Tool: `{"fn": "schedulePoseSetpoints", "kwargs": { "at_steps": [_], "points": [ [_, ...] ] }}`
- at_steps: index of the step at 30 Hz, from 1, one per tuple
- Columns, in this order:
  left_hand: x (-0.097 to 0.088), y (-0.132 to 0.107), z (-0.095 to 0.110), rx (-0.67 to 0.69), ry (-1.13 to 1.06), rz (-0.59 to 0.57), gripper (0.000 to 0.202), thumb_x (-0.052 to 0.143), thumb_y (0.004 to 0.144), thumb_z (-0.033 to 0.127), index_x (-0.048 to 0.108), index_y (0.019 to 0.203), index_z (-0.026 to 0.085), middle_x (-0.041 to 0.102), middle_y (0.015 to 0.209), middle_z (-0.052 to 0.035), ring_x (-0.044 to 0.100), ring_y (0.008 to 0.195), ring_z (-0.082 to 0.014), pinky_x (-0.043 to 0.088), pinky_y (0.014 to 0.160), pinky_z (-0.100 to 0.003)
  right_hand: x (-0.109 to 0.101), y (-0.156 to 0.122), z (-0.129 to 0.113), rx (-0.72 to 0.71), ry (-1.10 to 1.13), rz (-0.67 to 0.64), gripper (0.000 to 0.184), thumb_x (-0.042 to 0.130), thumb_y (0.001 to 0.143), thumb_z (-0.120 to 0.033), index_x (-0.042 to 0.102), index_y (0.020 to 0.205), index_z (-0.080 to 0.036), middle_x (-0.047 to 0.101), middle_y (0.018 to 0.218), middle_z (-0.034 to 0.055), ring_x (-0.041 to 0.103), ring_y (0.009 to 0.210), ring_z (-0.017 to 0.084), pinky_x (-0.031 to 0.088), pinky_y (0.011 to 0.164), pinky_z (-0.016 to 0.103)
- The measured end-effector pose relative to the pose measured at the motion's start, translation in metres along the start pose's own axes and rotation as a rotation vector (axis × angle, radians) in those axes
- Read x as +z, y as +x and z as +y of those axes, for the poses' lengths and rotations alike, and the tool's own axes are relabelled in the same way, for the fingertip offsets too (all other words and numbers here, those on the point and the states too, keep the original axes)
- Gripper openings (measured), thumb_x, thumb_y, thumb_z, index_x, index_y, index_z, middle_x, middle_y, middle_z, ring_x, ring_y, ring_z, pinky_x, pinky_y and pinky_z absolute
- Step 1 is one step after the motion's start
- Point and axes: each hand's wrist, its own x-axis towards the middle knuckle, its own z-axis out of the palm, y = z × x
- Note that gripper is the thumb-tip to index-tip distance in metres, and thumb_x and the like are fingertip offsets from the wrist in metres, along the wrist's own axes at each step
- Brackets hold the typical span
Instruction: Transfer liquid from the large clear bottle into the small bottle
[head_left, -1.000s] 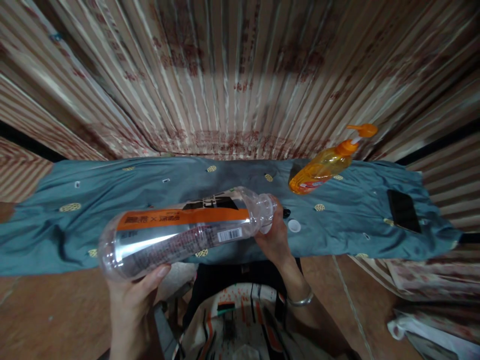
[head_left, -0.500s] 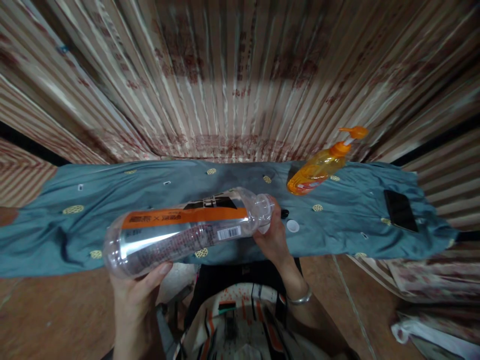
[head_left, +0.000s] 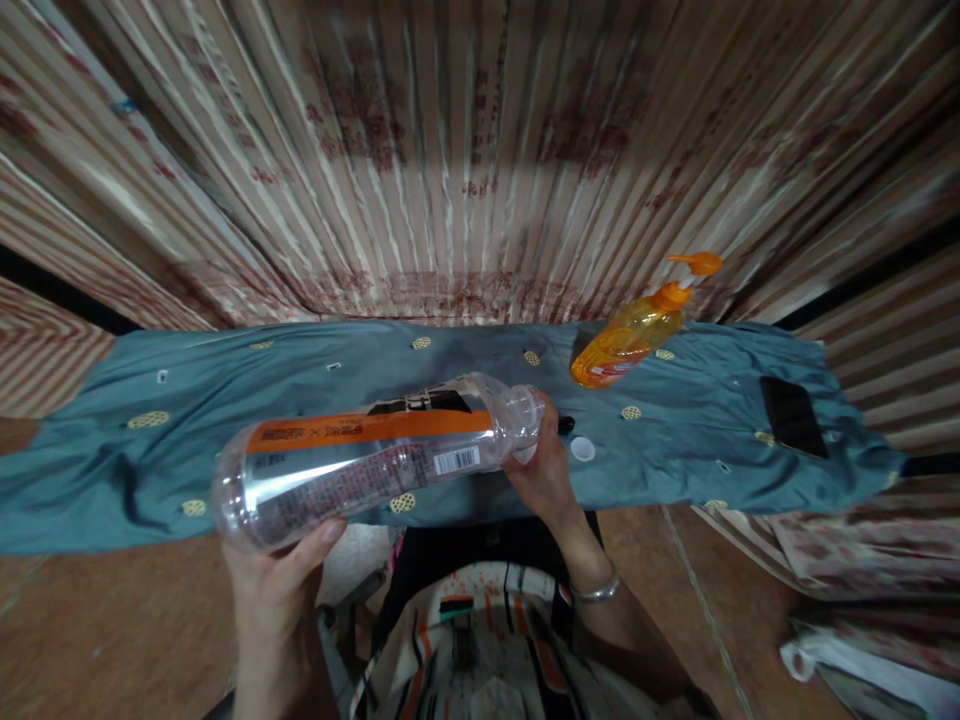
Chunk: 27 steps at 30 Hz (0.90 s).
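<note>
A large clear plastic bottle [head_left: 360, 460] with an orange, black and silver label lies nearly level across my view, its neck to the right. My left hand [head_left: 281, 560] grips the bottle's base end from below, the thumb along its near side; the other fingers are hidden under it. My right hand [head_left: 546, 460] is closed round the neck, with a bracelet on that wrist. Just right of this hand, a white round cap [head_left: 583, 448] lies on the cloth beside a small black object [head_left: 568, 425] that I cannot make out.
A teal cloth with pineapple prints [head_left: 480, 345] covers the narrow table. An orange pump bottle [head_left: 626, 340] stands at the back right, and a black phone [head_left: 793, 416] lies at the right end. Striped curtains [head_left: 465, 150] hang close behind and at both sides.
Both hands keep hold of the plastic bottle, which has barely moved. The view has shifted slightly, so the pump bottle and phone appear a little further left.
</note>
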Motion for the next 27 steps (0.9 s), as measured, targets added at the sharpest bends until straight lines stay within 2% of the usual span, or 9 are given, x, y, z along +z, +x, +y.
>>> {"fn": "schedulePoseSetpoints", "kwargs": {
  "at_steps": [10,14,19,24,27],
  "points": [
    [-0.0018,-0.0003,-0.0039,0.021,-0.026,0.01,0.072,0.104,0.044,0.027,0.08,0.112,0.024,0.081,0.094,-0.0011,0.078,0.085,-0.0218,0.065,0.08,-0.029,-0.0002,-0.0002,-0.0001,-0.01,-0.015,0.003,0.084,0.079,0.087,-0.04,0.041,0.159,-0.02,0.066,0.15,0.0191,0.071,0.133,0.034,0.06,0.112,0.054],
    [0.0022,-0.0008,-0.0014,0.045,0.002,0.01,0.069,0.102,0.046,0.031,0.08,0.111,0.025,0.082,0.1,-0.0024,0.079,0.096,-0.0272,0.066,0.079,-0.033,0.0001,-0.0011,0.0023,-0.013,-0.014,-0.002,0.086,0.078,0.088,-0.044,0.038,0.161,-0.022,0.064,0.152,0.0183,0.07,0.134,0.034,0.059,0.113,0.055],
    [0.005,-0.0024,0.0025,0.046,0.032,0.01,0.069,0.102,0.047,0.039,0.079,0.112,0.027,0.082,0.109,-0.0041,0.078,0.11,-0.0339,0.068,0.092,-0.044,-0.0006,-0.0015,0.0025,-0.012,-0.022,-0.011,0.088,0.079,0.088,-0.043,0.037,0.162,-0.022,0.064,0.153,0.0188,0.07,0.134,0.035,0.06,0.113,0.055],
    [0.002,-0.005,-0.0006,0.029,0.009,0.007,0.074,0.102,0.05,0.037,0.077,0.119,0.028,0.079,0.122,-0.0051,0.078,0.112,-0.0334,0.068,0.092,-0.043,-0.001,-0.0013,0.0017,-0.026,-0.041,0.005,0.089,0.08,0.087,-0.044,0.036,0.162,-0.021,0.062,0.155,0.0198,0.069,0.137,0.035,0.06,0.112,0.054],
    [0.0023,-0.006,-0.0009,0.037,-0.011,0.008,0.07,0.103,0.051,0.035,0.078,0.116,0.028,0.078,0.127,-0.0048,0.077,0.115,-0.0333,0.067,0.096,-0.044,-0.0011,-0.0011,0.0006,-0.027,-0.046,-0.003,0.087,0.077,0.089,-0.044,0.036,0.162,-0.021,0.063,0.153,0.0191,0.07,0.135,0.035,0.061,0.111,0.054]
  ]
}}
